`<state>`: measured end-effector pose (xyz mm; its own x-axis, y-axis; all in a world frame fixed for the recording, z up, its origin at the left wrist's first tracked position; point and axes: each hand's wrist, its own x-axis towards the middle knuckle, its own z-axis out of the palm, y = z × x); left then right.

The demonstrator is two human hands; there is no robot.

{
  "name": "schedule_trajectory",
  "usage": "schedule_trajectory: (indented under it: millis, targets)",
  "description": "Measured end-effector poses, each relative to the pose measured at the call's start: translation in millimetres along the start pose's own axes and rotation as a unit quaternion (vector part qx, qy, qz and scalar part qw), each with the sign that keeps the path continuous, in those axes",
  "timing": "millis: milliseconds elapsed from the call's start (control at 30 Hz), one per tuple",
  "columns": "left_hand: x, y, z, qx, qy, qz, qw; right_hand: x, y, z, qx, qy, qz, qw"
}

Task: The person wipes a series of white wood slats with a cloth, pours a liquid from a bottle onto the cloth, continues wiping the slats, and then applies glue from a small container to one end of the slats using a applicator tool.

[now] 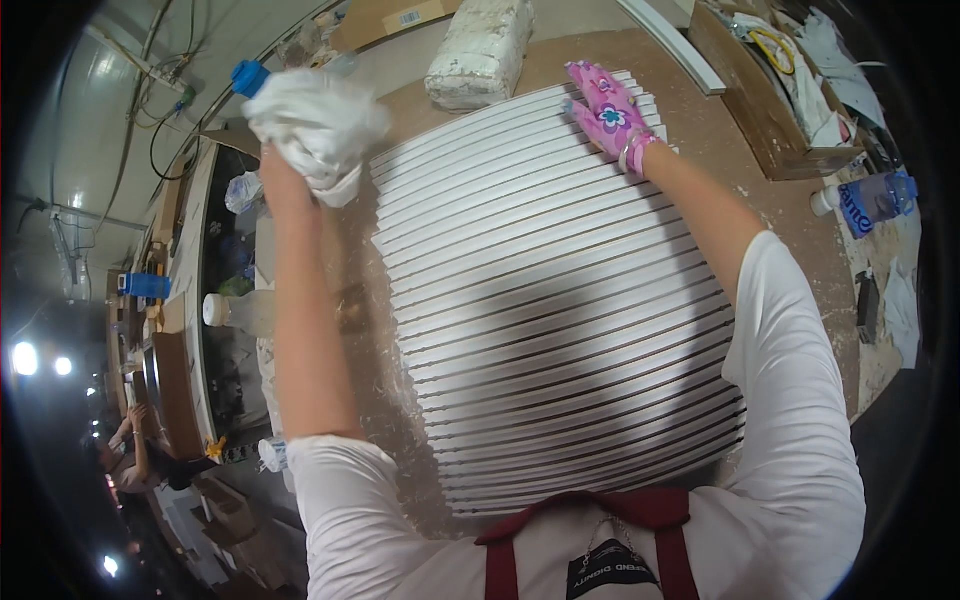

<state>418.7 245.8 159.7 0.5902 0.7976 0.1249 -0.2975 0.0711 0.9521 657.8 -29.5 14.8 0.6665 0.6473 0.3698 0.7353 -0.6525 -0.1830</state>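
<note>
Many long white slats (pixel 540 240) lie side by side in a row on a brown work table (pixel 370 370). My right hand (pixel 607 115), in a pink flowered glove, rests on the far right ends of the slats with its fingers stretched out. A bunched white cloth (pixel 318 130), smeared by motion, is gripped in my left hand (pixel 284 180), off the far left corner of the slats. The cloth hides most of that hand's fingers. A blue cap or lid (pixel 249 77) shows just behind the cloth.
Beyond the slats sits a scuffed white block (pixel 482 55). At the far right stand a brown box (pixel 740 100) with scraps and a yellow cord, and a plastic bottle (pixel 870 203). Left lies a white-capped bottle (pixel 240 311); another person (pixel 135 450) works farther off.
</note>
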Motion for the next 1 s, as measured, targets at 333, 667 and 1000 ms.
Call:
schedule_trajectory:
  millis: [333,667,1000]
  targets:
    - [-18.3,-60.8,6.0,0.434,-0.180,0.193,0.861,-34.8,-53.4,-61.8,0.554,-0.019,-0.018,0.832]
    - [31.4,-169.5,-61.1,0.748,-0.173,0.239,0.595,-8.5,-152.2,4.0,0.022,0.118,-0.277,0.953]
    - [8.0,-134.5,-20.1,0.714,-0.152,0.170,0.662,31.4,24.8,-105.8,-0.092,-0.121,0.038,0.988]
